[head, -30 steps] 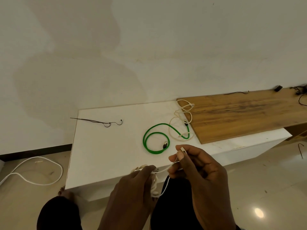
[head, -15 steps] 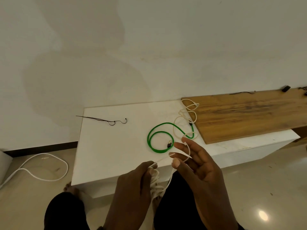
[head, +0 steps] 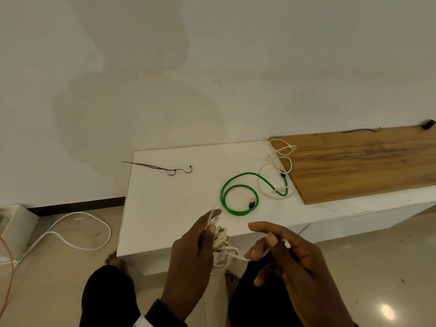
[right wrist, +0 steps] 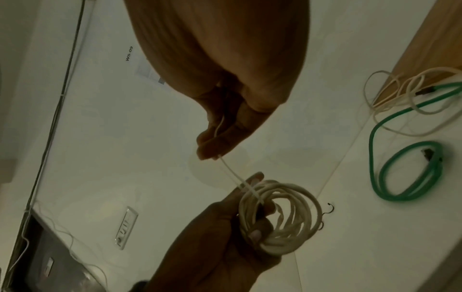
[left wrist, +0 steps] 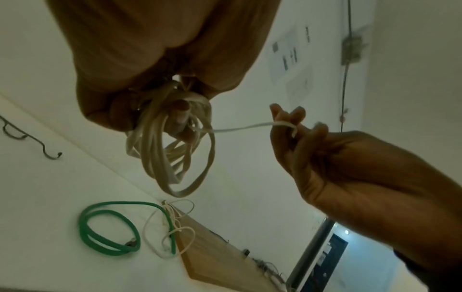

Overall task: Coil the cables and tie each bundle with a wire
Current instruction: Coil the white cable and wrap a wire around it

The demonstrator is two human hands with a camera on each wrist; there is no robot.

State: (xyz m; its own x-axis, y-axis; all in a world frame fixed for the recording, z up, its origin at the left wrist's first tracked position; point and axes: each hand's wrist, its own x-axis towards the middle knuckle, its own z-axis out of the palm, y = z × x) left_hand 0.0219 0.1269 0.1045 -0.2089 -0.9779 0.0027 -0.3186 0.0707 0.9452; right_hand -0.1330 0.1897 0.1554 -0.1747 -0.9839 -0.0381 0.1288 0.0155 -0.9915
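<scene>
My left hand (head: 200,241) grips a coiled cream cable bundle (head: 223,250) (left wrist: 170,150) (right wrist: 280,213) just in front of the white table's near edge. A thin white tie wire (left wrist: 240,128) (right wrist: 232,173) wraps the bundle and runs taut to my right hand (head: 273,249), which pinches its end between thumb and fingers. On the white table (head: 165,208) lie a green cable (head: 238,197) in a loose loop, a loose cream cable (head: 276,171) crossing it, and a thin dark tie wire (head: 165,169) at the far left.
A wooden board (head: 365,161) covers the table's right part, with a thin dark wire (head: 361,130) at its back. A white cable (head: 77,232) and a white box (head: 14,227) lie on the floor at left. My knees sit below the hands.
My right hand has drawn the tie wire down and to the right, away from the bundle, pulling it taut. The left hand kept its hold on the coil.
</scene>
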